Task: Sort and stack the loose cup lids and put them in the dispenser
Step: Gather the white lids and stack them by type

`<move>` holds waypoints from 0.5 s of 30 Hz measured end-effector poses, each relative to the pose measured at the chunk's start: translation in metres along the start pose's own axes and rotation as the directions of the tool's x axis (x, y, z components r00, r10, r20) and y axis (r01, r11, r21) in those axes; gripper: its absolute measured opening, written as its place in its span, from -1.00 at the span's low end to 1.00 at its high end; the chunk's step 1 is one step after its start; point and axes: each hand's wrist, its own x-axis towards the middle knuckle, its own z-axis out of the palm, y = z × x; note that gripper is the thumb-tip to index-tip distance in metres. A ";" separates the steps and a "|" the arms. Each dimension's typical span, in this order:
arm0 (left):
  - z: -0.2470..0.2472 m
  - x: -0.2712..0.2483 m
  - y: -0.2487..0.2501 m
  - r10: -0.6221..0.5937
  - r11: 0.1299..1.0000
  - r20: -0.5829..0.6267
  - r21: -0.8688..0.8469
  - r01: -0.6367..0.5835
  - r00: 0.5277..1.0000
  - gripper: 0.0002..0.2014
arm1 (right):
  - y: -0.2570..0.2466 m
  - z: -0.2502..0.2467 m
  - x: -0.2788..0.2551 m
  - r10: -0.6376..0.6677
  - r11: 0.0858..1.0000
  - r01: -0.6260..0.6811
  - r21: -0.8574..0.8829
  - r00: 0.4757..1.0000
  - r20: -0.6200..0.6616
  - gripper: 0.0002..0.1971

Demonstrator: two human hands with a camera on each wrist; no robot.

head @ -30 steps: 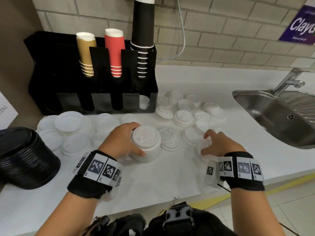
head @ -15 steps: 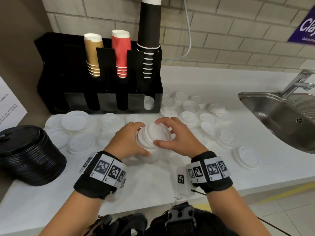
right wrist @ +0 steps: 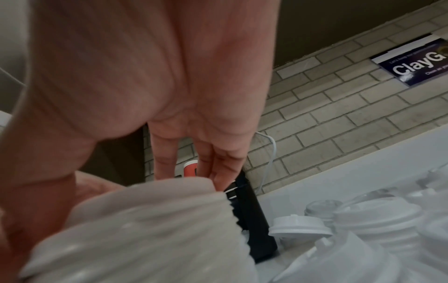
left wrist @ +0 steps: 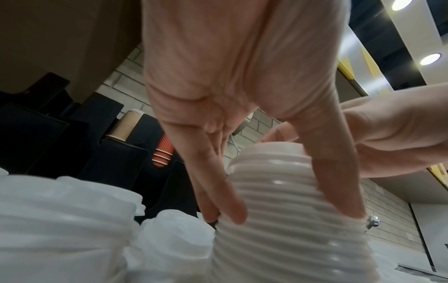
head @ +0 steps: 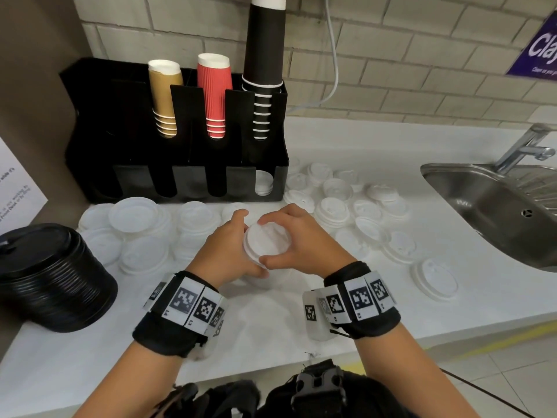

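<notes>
left hand (head: 224, 254): curled round the side of the stack of white lids (head: 266, 245), thumb in front, fingers (left wrist: 218, 193) behind.
right hand (head: 304, 245): clasped over the stack's top lid, fingertips at the far rim, thumb at the near rim.
stack location: on the white counter (head: 271, 321), just in front of the black dispenser (head: 180, 140).
counts: 3 cup columns are held in the dispenser, gold, red, black; 1 black lid stack (head: 51, 276) is seen at left.
textures: thin ribbed plastic, round; loose lids (head: 331, 206) are scattered at right.
</notes>
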 end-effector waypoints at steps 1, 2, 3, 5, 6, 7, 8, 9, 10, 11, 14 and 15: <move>0.000 0.000 0.000 0.000 1.000 0.004 0.000 0.000 1.000 0.18 | -0.001 0.000 0.000 0.001 1.000 -0.001 -0.013 1.000 0.008 -0.32; 0.000 0.000 0.000 -0.001 1.000 0.008 0.000 0.001 1.000 0.17 | -0.002 0.000 0.001 0.002 1.000 -0.001 -0.028 1.000 0.017 -0.32; 0.000 0.000 0.001 -0.004 1.000 0.012 0.000 0.004 1.000 0.16 | -0.003 0.001 0.002 0.004 0.999 -0.002 -0.043 1.000 0.028 -0.32; 0.000 -0.001 0.001 -0.001 1.000 0.016 0.000 0.001 1.000 0.12 | -0.004 0.000 0.004 0.013 0.999 -0.011 -0.053 0.999 0.046 -0.33; -0.001 -0.001 0.002 0.014 1.000 0.015 0.002 -0.014 1.000 0.06 | -0.004 0.000 0.004 0.022 0.999 -0.019 -0.047 0.999 0.049 -0.33; -0.001 -0.002 0.002 0.038 0.999 0.011 0.004 -0.038 0.999 -0.02 | -0.004 0.000 0.004 0.029 0.999 -0.027 -0.035 0.998 0.049 -0.33; -0.001 -0.002 0.002 0.063 0.998 0.005 0.003 -0.063 0.998 -0.12 | -0.003 0.000 0.003 0.033 0.999 -0.032 -0.020 0.998 0.046 -0.33; -0.001 -0.002 0.002 0.080 0.997 0.002 -0.003 -0.080 0.997 -0.21 | -0.002 -0.001 0.001 0.035 0.999 -0.034 -0.007 0.998 0.047 -0.33; -0.002 -0.002 0.002 0.087 0.996 0.002 -0.012 -0.087 0.996 -0.27 | 0.000 -0.002 -0.002 0.036 0.999 -0.036 0.009 0.998 0.049 -0.34; -0.002 -0.001 0.002 0.088 0.996 0.004 -0.019 -0.088 0.996 -0.30 | 0.003 -0.005 -0.004 0.041 0.998 -0.043 0.046 0.998 0.051 -0.36; -0.003 0.002 0.002 0.076 0.997 0.008 -0.015 -0.076 0.997 -0.30 | 0.021 -0.026 -0.013 0.140 0.970 -0.121 0.212 0.987 -0.080 -0.58; -0.003 0.003 0.002 0.071 0.997 0.013 -0.007 -0.071 0.997 -0.29 | 0.031 -0.036 -0.017 0.192 0.967 -0.152 0.206 0.963 -0.191 -0.66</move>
